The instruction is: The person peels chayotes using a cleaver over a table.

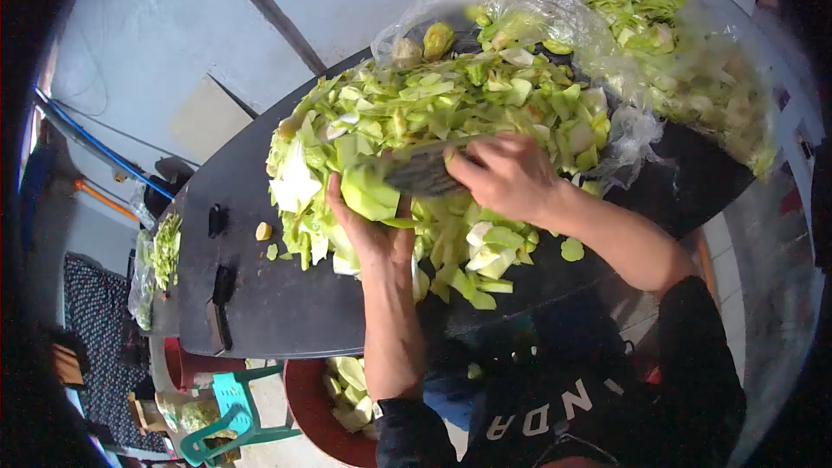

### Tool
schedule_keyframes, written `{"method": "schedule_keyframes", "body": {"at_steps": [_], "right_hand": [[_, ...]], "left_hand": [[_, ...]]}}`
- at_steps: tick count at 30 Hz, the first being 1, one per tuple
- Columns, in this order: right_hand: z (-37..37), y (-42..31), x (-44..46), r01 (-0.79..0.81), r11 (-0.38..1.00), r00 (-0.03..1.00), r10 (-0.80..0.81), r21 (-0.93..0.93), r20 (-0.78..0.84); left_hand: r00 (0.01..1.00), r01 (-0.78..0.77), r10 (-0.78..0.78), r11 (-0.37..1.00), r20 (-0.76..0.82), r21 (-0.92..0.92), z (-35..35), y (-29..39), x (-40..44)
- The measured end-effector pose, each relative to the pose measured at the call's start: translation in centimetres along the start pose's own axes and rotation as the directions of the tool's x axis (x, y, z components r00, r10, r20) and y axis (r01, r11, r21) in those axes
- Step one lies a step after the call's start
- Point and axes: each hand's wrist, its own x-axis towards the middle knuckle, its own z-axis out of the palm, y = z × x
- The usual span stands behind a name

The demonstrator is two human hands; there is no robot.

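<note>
My left hand (378, 232) holds a pale green vegetable piece (371, 193), fingers wrapped round its underside and thumb along its left side. In my right hand (504, 175) is a wide dark blade (426, 170), blurred, its far end against the vegetable. Both hands are over a large heap of green peelings and slices (407, 104) on the black table (260, 295). Whole green vegetables (438, 40) lie at the heap's far edge beside a clear plastic bag (555, 13).
Another bag of green pieces (637, 13) is at the upper right. Below the table's front edge stand a red tub (303, 407) with cut pieces and a green plastic stool (232, 403). Small dark objects (217, 219) lie on the table's left part.
</note>
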Motion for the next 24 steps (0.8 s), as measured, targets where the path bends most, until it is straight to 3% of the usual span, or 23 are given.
{"method": "schedule_keyframes", "body": {"at_steps": [3, 5, 9, 10, 12, 16, 19, 20, 24], "right_hand": [[-0.5, -1.3, 0.4, 0.112, 0.994, 0.989, -0.114, -0.017, -0.100], [-0.2, -1.9, 0.2, 0.126, 0.991, 0.988, -0.129, -0.038, -0.081], [0.1, -1.8, 0.1, 0.155, 0.987, 0.984, -0.159, -0.047, -0.077], [0.6, -1.1, 0.0, 0.107, 0.994, 0.994, -0.107, -0.014, -0.030], [1.3, 0.0, 0.0, 0.024, 1.000, 1.000, -0.024, -0.005, 0.001], [0.4, -0.6, -0.2, 0.019, 1.000, 1.000, -0.018, -0.025, 0.008], [0.8, 0.2, -0.3, -0.011, 1.000, 0.999, 0.011, 0.004, 0.034], [1.3, 0.5, -0.4, -0.132, 0.990, 0.977, 0.140, -0.058, 0.159], [0.5, 1.5, 0.0, -0.163, 0.985, 0.985, 0.166, -0.057, 0.047]], "left_hand": [[0.994, 0.064, -0.060, 0.997, 0.089, -0.046, -1.2, -0.2, 0.5], [0.968, 0.140, -0.119, 0.987, 0.223, -0.082, -1.6, -0.3, 0.3], [0.978, 0.067, -0.071, 0.997, 0.196, 0.027, -1.6, 0.1, 0.2], [0.987, 0.031, -0.050, 0.991, 0.149, 0.127, -1.2, 0.3, 0.0], [0.999, 0.025, -0.031, 0.990, 0.036, 0.140, -0.7, 0.3, 0.1], [0.997, -0.030, 0.040, 0.990, -0.072, 0.137, 0.1, 0.3, -0.3], [0.999, -0.030, 0.036, 0.984, -0.035, 0.174, 0.2, 0.6, -0.7], [0.983, 0.009, -0.040, 0.986, 0.182, 0.166, -0.6, 1.1, -0.4], [0.985, 0.077, -0.078, 0.997, 0.154, 0.013, -0.9, 0.6, 0.3]]}}
